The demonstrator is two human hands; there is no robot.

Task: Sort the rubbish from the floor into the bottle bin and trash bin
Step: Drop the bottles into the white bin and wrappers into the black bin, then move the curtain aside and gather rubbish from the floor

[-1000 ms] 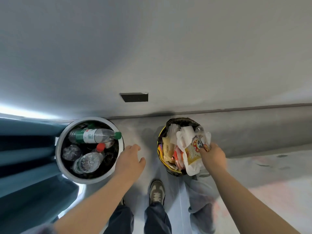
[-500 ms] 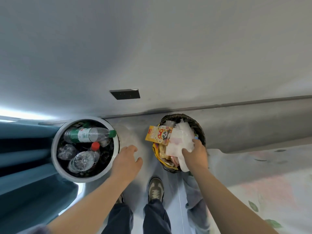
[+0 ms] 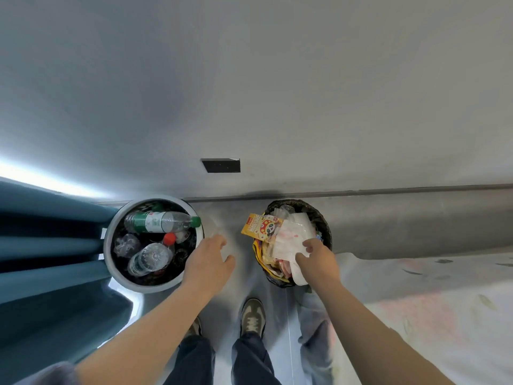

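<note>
Standing over two bins by wall. Right hand (image 3: 316, 259) over black-lined trash bin (image 3: 323, 220), fingers pinched on crumpled white wrapper (image 3: 291, 240) atop heaped rubbish. Yellow snack packet (image 3: 261, 227) with panda print lies tilted across bin's left rim. Left hand (image 3: 208, 259) empty, fingers loosely spread, hovering between bins, just beside white-rimmed bottle bin (image 3: 109, 232). Bottle bin holds green-capped bottle (image 3: 161, 221), red-capped bottle (image 3: 152, 255), crushed clear bottles. Shoe (image 3: 252, 318) on floor below.

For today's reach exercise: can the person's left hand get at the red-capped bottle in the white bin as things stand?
Probably yes. The left hand is open and empty beside the white bin's rim, and the red-capped bottle lies on top of the pile with nothing over it.
</note>
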